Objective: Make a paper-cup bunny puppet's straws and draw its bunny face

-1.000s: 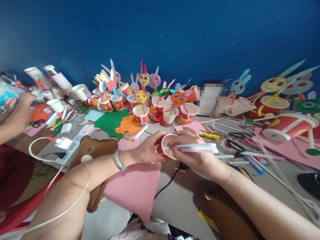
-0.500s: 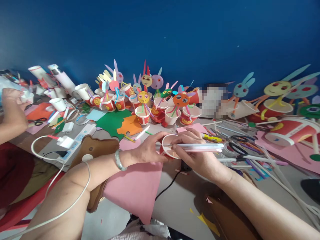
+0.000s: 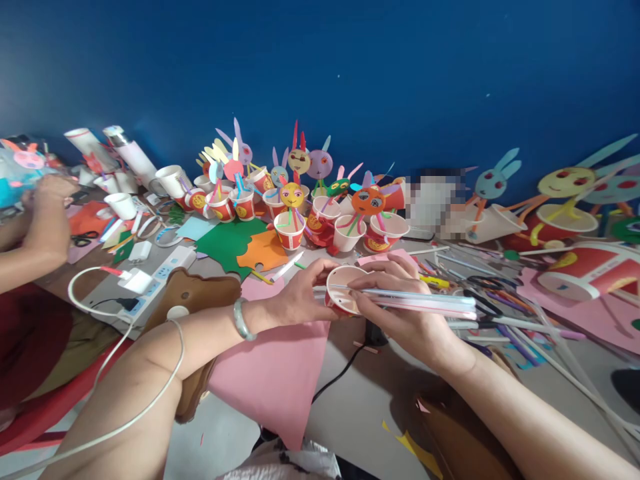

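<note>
Cup (image 3: 345,298): light and crushable, I judge; left hand (image 3: 300,300) grips its wall at 9 o'clock, right hand (image 3: 405,320) pinches straws (image 3: 425,303) across the rim.

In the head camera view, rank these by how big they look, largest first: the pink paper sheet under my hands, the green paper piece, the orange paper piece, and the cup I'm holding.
1. pink paper sheet, nearest the camera, which flatters it
2. green paper piece
3. orange paper piece and paper cup: too alike to rank; the cup is nearer and partly covered by the left hand and right hand
</note>
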`<state>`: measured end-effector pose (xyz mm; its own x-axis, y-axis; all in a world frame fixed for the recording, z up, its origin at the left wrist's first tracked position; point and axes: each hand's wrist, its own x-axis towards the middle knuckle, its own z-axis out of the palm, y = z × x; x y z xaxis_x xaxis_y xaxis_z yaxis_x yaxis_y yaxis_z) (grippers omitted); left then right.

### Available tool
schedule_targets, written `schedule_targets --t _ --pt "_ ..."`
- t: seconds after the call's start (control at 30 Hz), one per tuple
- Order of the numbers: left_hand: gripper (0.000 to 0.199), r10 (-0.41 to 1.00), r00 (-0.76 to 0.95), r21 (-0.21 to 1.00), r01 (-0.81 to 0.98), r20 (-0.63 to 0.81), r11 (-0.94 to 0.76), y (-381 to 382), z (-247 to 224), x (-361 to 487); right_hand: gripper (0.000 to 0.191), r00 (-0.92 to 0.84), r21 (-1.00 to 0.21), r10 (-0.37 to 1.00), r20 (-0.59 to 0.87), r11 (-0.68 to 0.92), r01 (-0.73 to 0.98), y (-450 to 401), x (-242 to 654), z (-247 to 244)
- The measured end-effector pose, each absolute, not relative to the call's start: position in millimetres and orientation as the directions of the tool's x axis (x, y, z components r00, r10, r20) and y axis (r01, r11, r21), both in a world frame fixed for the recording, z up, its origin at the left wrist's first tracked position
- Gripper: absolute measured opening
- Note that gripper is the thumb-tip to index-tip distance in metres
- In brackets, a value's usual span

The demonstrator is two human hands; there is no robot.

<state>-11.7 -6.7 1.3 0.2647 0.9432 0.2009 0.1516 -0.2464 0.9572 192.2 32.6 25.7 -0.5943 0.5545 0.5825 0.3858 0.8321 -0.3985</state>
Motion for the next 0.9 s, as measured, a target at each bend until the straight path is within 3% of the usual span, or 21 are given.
schedule_targets --t 0.5,0.77,0.9 --pt "0.067 0.961 0.242 0.988 0.044 0.135 -0.150 -8.6 0.5 -8.8 0.010 -0.488 -0.411 0.562 0.668 0.825 0.387 32.6 193.0 24.5" --pt "0.067 0.951 0.220 0.975 0.007 0.216 -0.223 -5.3 -6.7 -11.1 0.013 -0.538 -0.402 0.540 0.647 0.842 0.361 29.4 194.0 28.8" --pt "0.067 0.946 0.222 0.970 0.001 0.235 -0.241 -7.4 -4.7 -9.8 0.010 -0.479 -0.406 0.552 0.682 0.831 0.380 27.4 194.1 31.7"
